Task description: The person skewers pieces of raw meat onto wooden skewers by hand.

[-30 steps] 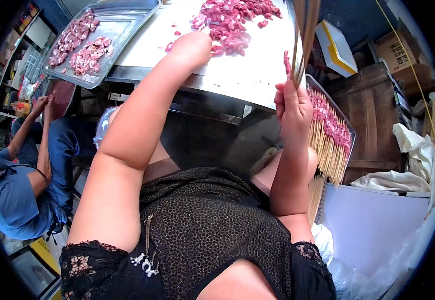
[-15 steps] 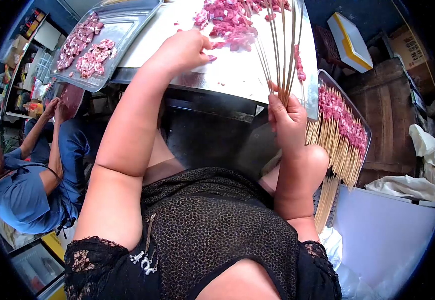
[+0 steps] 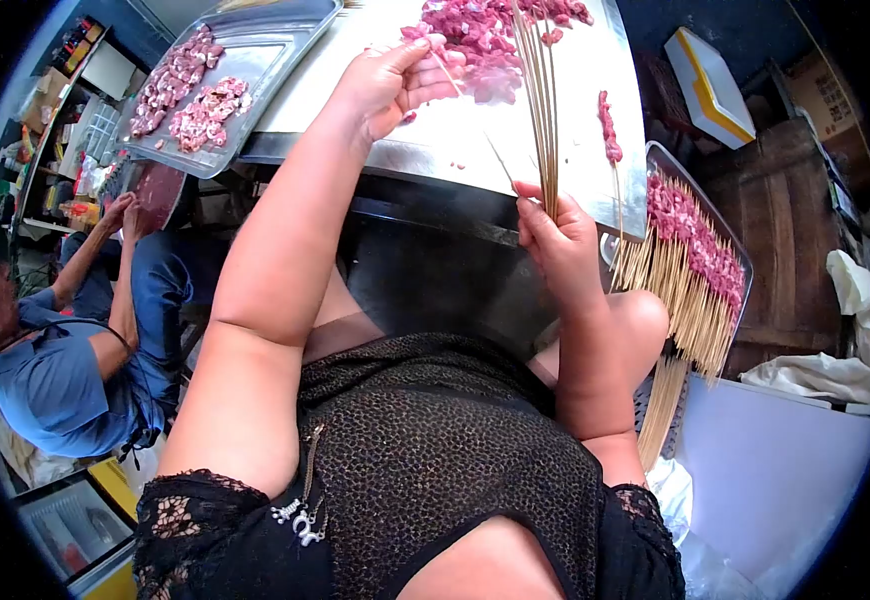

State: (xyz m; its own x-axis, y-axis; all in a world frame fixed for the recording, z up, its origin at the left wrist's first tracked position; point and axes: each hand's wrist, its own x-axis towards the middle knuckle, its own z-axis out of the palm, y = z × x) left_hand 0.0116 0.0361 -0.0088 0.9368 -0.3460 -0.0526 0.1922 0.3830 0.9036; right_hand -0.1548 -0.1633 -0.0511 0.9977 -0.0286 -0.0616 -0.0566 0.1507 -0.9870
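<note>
My right hand [image 3: 562,240] is wrapped round a bundle of thin bamboo skewers [image 3: 541,120] that stand up from the fist. One skewer [image 3: 500,160] leans away to the left between the thumb and forefinger, its tip bare. Over the white tabletop [image 3: 345,110], my left hand [image 3: 395,88] is turned palm up. Its thumb and forefinger pinch a small piece of meat [image 3: 437,42], partly hidden, with a pale strip by the fingers. Just beyond lies a pile of raw red meat pieces [image 3: 480,45]. A skewer threaded with meat [image 3: 609,130] rests near the table's right edge.
At the left, a metal tray [image 3: 265,90] bears two heaps of cut meat. A tray of many meat skewers [image 3: 690,240] stands at the right, with bare skewers [image 3: 663,405] below it. Another person [image 3: 55,375] sits at the far left, hands together.
My left hand has turned palm up and moved right, towards the meat pile. The skewers in my right hand are drawn closer together, with one now angled out to the left.
</note>
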